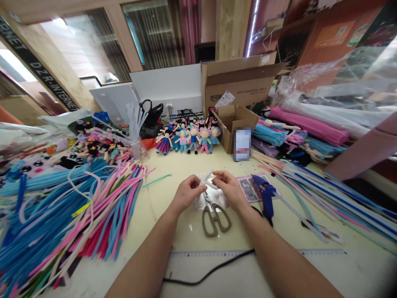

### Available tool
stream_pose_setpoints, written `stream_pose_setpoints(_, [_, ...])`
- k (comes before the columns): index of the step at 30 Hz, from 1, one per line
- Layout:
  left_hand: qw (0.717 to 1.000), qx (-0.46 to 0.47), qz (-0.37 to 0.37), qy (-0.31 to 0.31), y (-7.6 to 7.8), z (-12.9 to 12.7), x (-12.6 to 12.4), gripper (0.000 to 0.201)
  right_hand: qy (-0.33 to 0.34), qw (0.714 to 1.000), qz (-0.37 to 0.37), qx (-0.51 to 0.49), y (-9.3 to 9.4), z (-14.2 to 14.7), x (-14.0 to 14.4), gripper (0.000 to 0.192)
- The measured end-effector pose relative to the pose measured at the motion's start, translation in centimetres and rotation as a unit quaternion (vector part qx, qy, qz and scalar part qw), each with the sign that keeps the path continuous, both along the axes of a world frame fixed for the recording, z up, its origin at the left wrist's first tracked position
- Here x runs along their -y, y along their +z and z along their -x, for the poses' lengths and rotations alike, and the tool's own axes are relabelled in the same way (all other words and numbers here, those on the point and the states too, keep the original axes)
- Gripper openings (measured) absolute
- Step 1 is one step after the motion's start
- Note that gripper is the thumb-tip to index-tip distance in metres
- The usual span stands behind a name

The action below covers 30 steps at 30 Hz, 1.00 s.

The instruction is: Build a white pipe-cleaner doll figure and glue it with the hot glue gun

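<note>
Mid-twist, by the look of it: left hand (186,192) and right hand (228,188) meeting over the middle of the bench (173,165), fingers of both pinched shut on a short white pipe cleaner piece (207,181), held just above the scissors (214,215). Crossed white strands between the fingertips, exact shape too small to tell. Blue glue gun (265,196) lying just right of the right hand, cord trailing toward the near edge. Heaps of blue and pink pipe cleaners (77,207) at left, a row of finished dolls (189,138) at the back beside cardboard boxes (238,89). Probably a shaping step; next move likely needing a firm pinch at the crossing and a careful turn.
</note>
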State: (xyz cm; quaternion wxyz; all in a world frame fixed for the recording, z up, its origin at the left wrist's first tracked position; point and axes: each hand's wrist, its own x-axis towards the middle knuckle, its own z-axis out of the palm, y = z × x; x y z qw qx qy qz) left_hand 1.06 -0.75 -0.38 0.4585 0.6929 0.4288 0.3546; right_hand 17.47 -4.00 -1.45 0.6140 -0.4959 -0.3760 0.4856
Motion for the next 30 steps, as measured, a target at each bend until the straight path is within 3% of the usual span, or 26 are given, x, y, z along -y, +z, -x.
stream_pose_setpoints(5, [0.999, -0.02, -0.002, 0.025, -0.2, -0.3, 0.1, 0.024, -0.011, 0.999, -0.026, 0.017, 0.2, 0.0, 0.1, 0.016])
stream_pose_setpoints(10, [0.999, -0.039, -0.018, 0.031, 0.0, -0.5, 0.5, 0.024, -0.036, 0.998, -0.036, 0.022, 0.1, -0.1, 0.1, 0.019])
stream_pose_setpoints(20, [0.99, -0.099, -0.086, 0.059, 0.3, -0.5, 1.0, 0.022, -0.01, 0.996, -0.04, 0.08, 0.3, 0.3, 0.4, 0.021])
stream_pose_setpoints(30, [0.959, -0.211, -0.177, 0.064, 1.0, -0.7, 1.6, 0.02, 0.01, 1.0, -0.023, -0.003, 1.4, 1.0, 0.9, 0.017])
